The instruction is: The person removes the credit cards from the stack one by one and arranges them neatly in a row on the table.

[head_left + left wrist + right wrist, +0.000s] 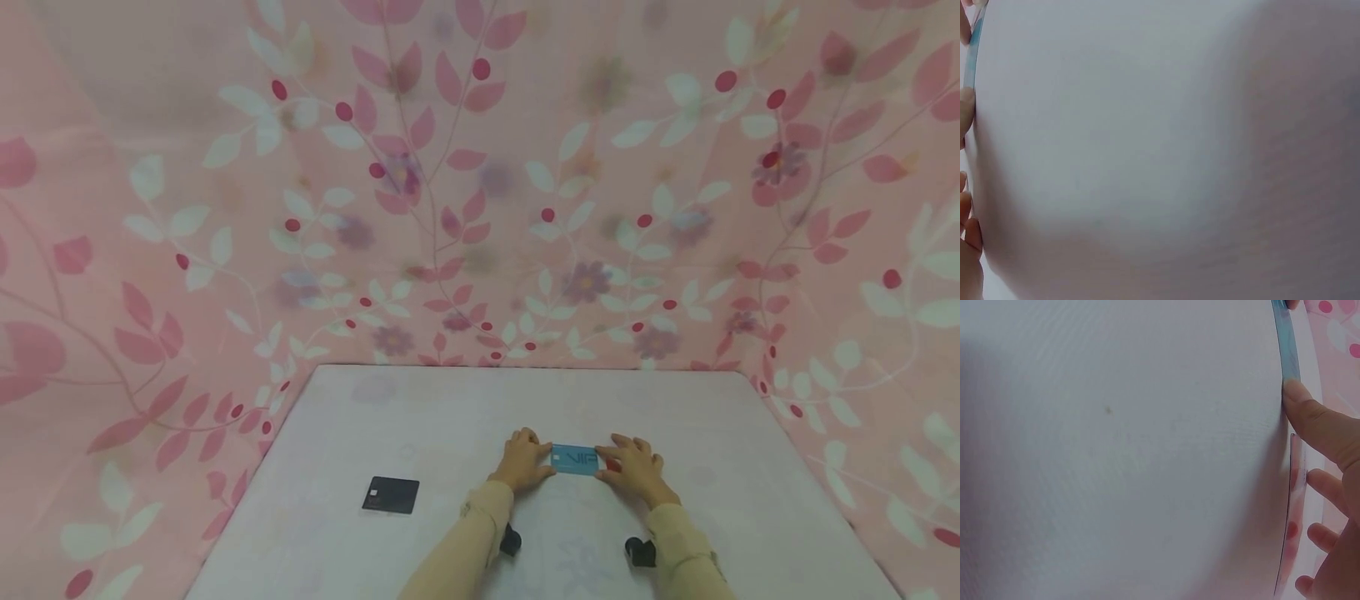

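A blue card [574,460] with a pale chip square and large dark letters lies at the table's middle, between both hands. My left hand [522,461] holds its left end with thumb and index finger; my right hand [636,469] holds the right end likewise. In the left wrist view, only a strip of the blue card [970,59] shows at the left edge. Beneath the right hand, a reddish card [1296,506] lies on the table, mostly covered in the head view.
A black card [391,495] with a chip square lies left of the left arm. Black wrist-worn devices [641,552] show beside both forearms. The pale cloth-covered table [450,400] meets pink floral fabric [480,192] at the back and sides.
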Demonstrator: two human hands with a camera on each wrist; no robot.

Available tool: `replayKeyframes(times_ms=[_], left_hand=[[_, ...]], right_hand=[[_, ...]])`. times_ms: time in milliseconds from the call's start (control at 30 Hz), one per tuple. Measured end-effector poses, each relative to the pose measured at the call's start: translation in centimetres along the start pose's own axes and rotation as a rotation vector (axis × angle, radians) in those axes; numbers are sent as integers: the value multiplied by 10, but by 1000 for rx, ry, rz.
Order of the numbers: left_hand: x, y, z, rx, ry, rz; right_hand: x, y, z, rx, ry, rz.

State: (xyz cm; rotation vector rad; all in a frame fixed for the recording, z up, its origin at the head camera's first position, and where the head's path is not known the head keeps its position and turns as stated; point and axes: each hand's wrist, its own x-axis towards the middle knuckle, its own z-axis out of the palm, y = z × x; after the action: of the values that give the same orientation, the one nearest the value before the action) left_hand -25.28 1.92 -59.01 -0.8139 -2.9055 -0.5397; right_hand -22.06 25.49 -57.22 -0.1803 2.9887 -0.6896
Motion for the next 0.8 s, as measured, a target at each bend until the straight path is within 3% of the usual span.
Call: replayKeyframes(times_ms=[267,600,800], left_hand=[[4,4,8,57,-7,-20],[2,13,0,-4,-1,-53],[4,12,4,2,-8,-63]], right_hand=[[-5,6,-4,-37,11,-13],[-6,9,-7,-1,14,-9],[-5,13,-8,-21,35,-16]])
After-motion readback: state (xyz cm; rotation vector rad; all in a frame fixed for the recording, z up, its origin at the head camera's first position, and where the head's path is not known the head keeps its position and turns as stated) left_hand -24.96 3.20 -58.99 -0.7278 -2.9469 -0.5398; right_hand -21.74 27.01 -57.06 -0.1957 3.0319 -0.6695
